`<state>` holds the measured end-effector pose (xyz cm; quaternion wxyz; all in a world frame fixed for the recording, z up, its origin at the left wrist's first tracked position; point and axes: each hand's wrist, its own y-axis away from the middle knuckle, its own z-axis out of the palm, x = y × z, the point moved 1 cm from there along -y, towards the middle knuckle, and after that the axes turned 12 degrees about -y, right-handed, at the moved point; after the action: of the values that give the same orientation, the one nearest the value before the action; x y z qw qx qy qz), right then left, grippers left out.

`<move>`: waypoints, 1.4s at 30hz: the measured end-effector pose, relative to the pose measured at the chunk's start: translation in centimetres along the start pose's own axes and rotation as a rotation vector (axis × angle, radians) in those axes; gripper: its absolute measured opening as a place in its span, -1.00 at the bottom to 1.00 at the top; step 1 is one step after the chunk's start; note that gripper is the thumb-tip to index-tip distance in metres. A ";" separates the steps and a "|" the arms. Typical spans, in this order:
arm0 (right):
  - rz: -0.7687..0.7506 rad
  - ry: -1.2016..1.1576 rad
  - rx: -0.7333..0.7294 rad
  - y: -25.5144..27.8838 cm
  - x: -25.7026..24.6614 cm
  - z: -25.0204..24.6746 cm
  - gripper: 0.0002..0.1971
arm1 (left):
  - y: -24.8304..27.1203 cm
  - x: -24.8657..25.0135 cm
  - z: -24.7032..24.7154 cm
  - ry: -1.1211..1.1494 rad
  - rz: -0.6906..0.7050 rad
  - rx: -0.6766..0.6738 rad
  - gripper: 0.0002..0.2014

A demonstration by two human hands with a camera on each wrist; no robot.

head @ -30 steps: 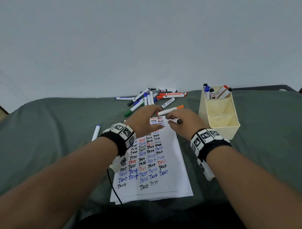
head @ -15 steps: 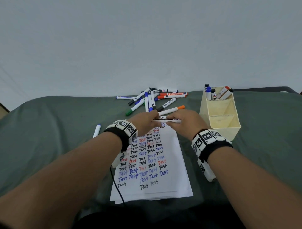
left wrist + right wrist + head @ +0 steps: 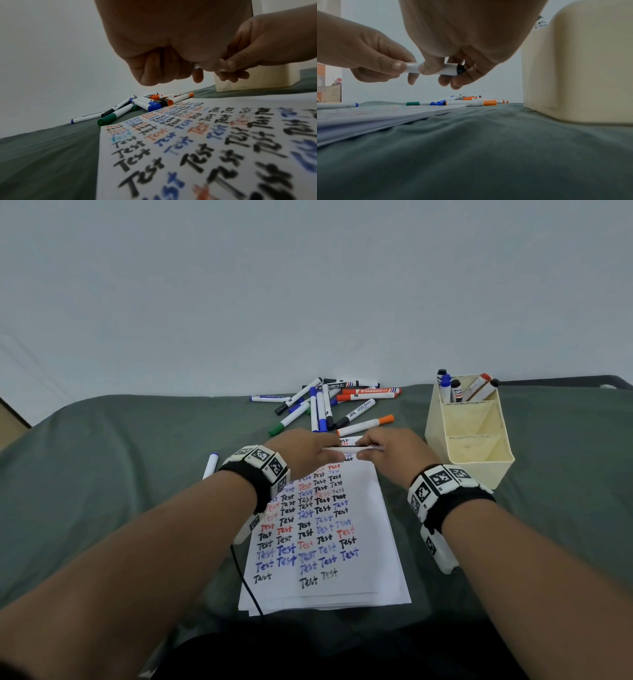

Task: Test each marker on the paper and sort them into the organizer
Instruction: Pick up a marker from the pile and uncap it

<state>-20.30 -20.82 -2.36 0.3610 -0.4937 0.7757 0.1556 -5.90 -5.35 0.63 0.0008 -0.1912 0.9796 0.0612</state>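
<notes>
Both my hands, left hand [image 3: 301, 448] and right hand [image 3: 394, 453], grasp one marker [image 3: 429, 69] over the paper [image 3: 329, 529] (probably uncapping); next I write.

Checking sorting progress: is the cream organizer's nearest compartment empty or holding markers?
Empty. The cream plastic organizer shows a bare floor in its nearest compartment; capped markers stand only in the farthest one.

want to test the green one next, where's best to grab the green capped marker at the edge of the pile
Pinch the white barrel of the green-capped marker just behind its cap, coming from above on the near-left side. It lies flat on the cloth with the cap end jutting out of the pile, clear of the others; its far end runs in among other markers.
</notes>
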 end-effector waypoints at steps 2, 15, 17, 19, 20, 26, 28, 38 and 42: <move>-0.005 0.001 0.000 0.1 0.0 0.0 -0.88 | 0.0 -0.6 0.1 -0.008 -0.014 0.004 -0.61; 0.004 0.121 0.006 -0.3 0.1 0.0 -0.76 | 3.7 -8.3 2.3 -0.039 -0.406 0.028 -0.74; 0.013 0.124 0.010 -0.3 0.2 0.0 -0.76 | 4.3 -9.5 1.9 -0.114 -0.381 -0.029 -0.78; 0.016 0.129 0.014 -0.4 0.2 0.0 -0.76 | 4.5 -10.2 1.5 -0.210 -0.336 -0.087 -0.75; 0.017 0.132 0.015 -0.4 0.2 0.0 -0.76 | 4.7 -10.4 1.4 -0.235 -0.315 -0.098 -0.73; 0.019 0.138 0.008 -0.2 -0.1 -0.1 -0.74 | 5.1 -10.4 2.1 -0.126 -0.356 -0.107 -0.60; 0.023 0.136 0.010 -0.1 -0.2 -0.1 -0.74 | 5.1 -10.3 2.5 -0.093 -0.362 -0.125 -0.54; 0.011 0.140 0.037 -0.3 -0.1 0.1 -0.74 | 4.9 -7.4 2.2 -0.174 -0.229 0.070 -0.43; -0.056 0.110 0.041 -0.2 0.1 0.0 -0.69 | 4.2 -4.5 3.9 -0.149 -0.182 -0.150 -0.01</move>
<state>-20.18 -20.94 -2.36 0.3322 -0.5153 0.7833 0.1023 -3.39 0.65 -2.60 0.0646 -0.2739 0.9481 0.1481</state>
